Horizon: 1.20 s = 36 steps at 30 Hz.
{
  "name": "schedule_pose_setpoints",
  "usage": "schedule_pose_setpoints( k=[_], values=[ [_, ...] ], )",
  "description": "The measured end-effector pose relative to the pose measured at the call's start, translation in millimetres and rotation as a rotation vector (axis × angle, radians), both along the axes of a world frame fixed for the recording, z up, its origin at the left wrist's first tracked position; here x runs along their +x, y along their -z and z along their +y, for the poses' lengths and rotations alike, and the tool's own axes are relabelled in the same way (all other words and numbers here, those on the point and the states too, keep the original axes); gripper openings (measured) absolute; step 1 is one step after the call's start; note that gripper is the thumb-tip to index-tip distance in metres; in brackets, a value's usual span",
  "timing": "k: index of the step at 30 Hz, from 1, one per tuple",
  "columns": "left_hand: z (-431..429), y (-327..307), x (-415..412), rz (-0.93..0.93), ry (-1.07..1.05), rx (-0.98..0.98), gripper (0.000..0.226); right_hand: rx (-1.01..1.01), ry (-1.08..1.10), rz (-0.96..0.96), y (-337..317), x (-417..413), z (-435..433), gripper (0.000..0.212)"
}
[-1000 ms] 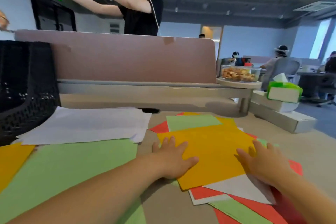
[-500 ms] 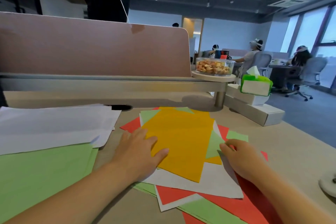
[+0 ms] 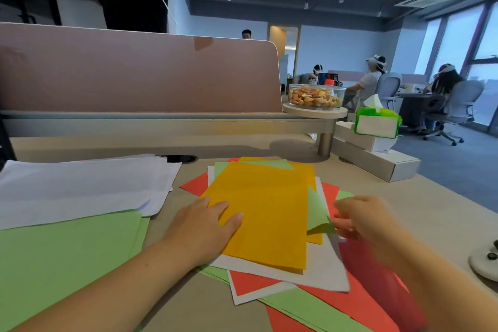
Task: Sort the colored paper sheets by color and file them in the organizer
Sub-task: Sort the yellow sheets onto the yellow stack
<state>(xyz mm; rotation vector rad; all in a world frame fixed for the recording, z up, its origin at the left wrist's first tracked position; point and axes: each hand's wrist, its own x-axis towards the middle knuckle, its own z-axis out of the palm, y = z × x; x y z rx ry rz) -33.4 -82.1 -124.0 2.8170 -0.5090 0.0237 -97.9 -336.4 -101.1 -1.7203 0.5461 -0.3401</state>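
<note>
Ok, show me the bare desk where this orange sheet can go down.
Widest bare desk: right of the mixed pile, before the white boxes. A thin strip runs behind the white stack along the divider. Left side is crowded: white stack, green stack. The right hand pinches a green sheet.

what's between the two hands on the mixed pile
Head view: the top orange sheet lies between left hand and right hand, plus a green sheet corner lifted by the right hand.

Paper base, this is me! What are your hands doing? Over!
Left hand flat on orange sheet. Right hand pinching lifted edge of green sheet. Orange sheet overlaps it.
</note>
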Motion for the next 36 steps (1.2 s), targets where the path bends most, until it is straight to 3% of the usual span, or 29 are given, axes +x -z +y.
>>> schedule_pose_setpoints(
  k=[1, 3, 8, 13, 16, 18, 20, 23, 26, 32, 36],
  values=[
    [0.1, 1.0, 1.0, 0.000, -0.004, -0.010, 0.066, 0.150, 0.004, 0.022, -3.5, -2.4, 0.3, 0.009],
    [1.0, 3.6, 3.5, -0.016, -0.005, -0.052, 0.066, 0.265, -0.039, 0.085, -7.1, -7.4, 0.4, 0.009],
    [1.1, 3.0, 1.7, -0.065, -0.012, -0.070, 0.061, 0.172, -0.188, 0.208, -9.3, -12.8, 1.4, 0.017],
    [0.0, -4.9, -1.3, -0.089, -0.050, -0.192, 0.052, 0.215, -0.278, 0.261, -11.2, -12.8, 2.8, 0.008],
    [1.7, -3.2, -0.2, -0.033, -0.026, -0.073, 0.060, 0.221, -0.350, 0.315, -18.5, -17.3, 0.0, 0.012],
    [1.8, -2.9, -0.5, 0.015, -0.005, -0.066, 0.063, 0.213, -0.396, 0.374, -22.5, -21.1, 0.7, 0.003],
    [1.3, -4.7, -1.8, 0.031, -0.003, -0.121, 0.063, 0.255, -0.333, 0.312, -23.7, -20.7, -2.0, 0.016],
    [0.5, -5.7, -5.7, 0.021, 0.022, -0.149, 0.062, 0.383, -0.252, 0.174, -28.7, -19.2, -5.3, 0.013],
    [0.1, -5.9, -8.8, -0.024, 0.068, -0.179, 0.053, 0.439, -0.228, 0.205, -25.4, -19.6, -8.3, 0.016],
    [-2.0, -10.4, -10.9, -0.083, 0.160, -0.304, 0.027, 0.266, -0.276, 0.360, -29.1, -24.7, -13.6, 0.021],
    [-1.0, -11.3, -6.7, -0.114, 0.135, -0.419, 0.018, -0.061, -0.213, 0.374, -23.0, -19.8, -18.4, 0.025]
  ],
)
